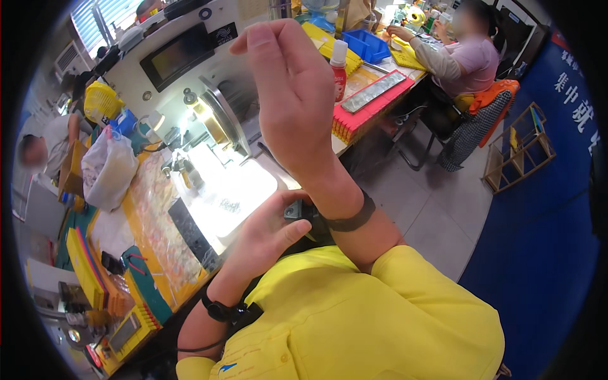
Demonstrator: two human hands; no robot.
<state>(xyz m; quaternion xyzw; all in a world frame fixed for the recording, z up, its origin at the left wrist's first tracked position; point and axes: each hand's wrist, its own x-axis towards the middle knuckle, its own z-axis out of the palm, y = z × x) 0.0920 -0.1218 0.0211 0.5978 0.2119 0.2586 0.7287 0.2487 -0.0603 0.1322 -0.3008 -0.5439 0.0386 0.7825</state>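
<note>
My right hand (294,95) is raised in the middle of the view, its back toward me. The fingers are curled, and whatever they hold, if anything, is hidden. Lower down, close to my yellow shirt, my left hand (259,228) has its thumb and fingers on either side of a small black and grey device (292,210). Part of that device is covered by the hand and my right wrist. Left of my hands is a brightly lit white work surface (253,190) of a bench machine, with a pile of tiny dark pieces (229,206) on it.
The machine's panel carries a dark screen (177,57). A white bag (109,171) stands on the bench at left. Beyond my right hand are a red-capped-white bottle (339,69), a red tray (370,101) and a blue bin (366,45). A seated person (468,63) works at far right.
</note>
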